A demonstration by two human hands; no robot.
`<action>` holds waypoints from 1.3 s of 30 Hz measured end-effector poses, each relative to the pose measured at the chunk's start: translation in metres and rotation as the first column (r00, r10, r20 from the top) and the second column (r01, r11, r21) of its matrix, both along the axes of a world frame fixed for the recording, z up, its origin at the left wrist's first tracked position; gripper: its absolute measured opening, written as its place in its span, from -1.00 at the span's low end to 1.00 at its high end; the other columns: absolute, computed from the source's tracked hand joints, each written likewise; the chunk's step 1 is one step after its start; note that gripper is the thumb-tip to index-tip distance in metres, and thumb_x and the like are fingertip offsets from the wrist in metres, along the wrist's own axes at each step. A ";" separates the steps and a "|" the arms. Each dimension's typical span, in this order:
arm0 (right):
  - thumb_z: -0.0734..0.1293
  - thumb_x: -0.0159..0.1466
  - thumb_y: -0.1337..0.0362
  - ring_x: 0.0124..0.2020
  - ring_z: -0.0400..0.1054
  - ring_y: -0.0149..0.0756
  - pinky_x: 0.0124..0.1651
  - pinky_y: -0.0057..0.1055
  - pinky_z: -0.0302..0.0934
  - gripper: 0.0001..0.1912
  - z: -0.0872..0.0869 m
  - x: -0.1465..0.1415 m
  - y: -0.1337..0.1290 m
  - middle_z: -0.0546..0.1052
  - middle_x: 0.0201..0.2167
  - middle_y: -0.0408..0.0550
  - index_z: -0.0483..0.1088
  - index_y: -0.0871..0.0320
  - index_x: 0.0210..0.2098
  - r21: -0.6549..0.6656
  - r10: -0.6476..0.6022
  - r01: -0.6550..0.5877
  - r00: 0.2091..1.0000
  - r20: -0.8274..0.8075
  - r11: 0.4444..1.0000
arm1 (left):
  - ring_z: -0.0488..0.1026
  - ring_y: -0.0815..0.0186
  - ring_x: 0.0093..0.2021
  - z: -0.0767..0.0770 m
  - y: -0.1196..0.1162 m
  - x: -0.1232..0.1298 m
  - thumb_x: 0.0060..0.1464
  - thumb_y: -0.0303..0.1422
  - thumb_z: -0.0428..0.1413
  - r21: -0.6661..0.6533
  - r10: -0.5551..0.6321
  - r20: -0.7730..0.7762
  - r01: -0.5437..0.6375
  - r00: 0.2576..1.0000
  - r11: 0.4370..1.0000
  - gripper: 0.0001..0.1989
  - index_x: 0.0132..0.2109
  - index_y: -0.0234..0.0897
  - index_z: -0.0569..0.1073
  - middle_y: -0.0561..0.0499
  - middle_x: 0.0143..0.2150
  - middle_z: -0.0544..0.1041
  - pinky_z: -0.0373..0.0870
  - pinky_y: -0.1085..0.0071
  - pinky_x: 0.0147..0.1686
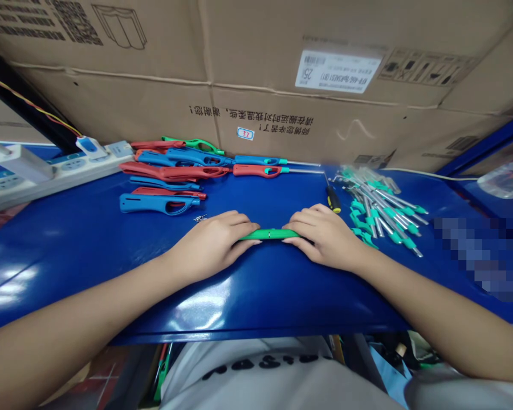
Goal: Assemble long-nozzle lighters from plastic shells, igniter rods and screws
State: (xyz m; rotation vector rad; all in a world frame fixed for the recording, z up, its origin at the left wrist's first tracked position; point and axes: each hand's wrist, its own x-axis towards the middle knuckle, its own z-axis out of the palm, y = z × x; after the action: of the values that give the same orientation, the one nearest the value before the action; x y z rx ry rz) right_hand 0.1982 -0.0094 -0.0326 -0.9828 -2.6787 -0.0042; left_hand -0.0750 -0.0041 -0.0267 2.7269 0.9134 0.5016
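Note:
A slim green plastic piece [270,234] is held level between my two hands, a little above the blue table [256,285]. My left hand [222,242] is closed on its left end, thumb below and fingers on top. On the right end my right hand [320,236] is closed in the same way. Both ends of the piece are hidden by the fingers. Small screws [200,218] lie just beyond my left hand. Behind my right hand is a black and yellow screwdriver [333,199].
Red and blue lighter casings [160,204] lie at the back left, beside a white power strip [74,169]. Two assembled lighters [256,171] lie at the back middle. Metal tubes with teal parts [385,210] are piled at the right. A cardboard wall [154,97] stands behind.

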 end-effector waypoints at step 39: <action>0.24 0.45 0.16 0.01 0.48 -0.16 0.04 -0.19 0.38 -0.70 0.007 0.002 -0.005 0.62 -0.02 0.02 0.47 0.12 0.07 -0.122 -0.018 -0.008 0.977 -0.211 0.993 | 0.57 0.20 -0.21 -0.001 0.014 -0.005 0.38 -0.05 -0.03 -0.098 -0.052 0.066 0.058 0.996 0.994 -0.58 -0.02 -0.25 0.57 -0.06 -0.19 0.64 0.43 0.34 -0.14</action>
State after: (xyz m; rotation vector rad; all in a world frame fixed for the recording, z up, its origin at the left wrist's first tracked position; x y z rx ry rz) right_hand 0.2000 -0.0141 -0.0260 -0.9662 -2.5054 0.2520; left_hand -0.0796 0.0097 -0.0278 2.6229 0.8226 0.5150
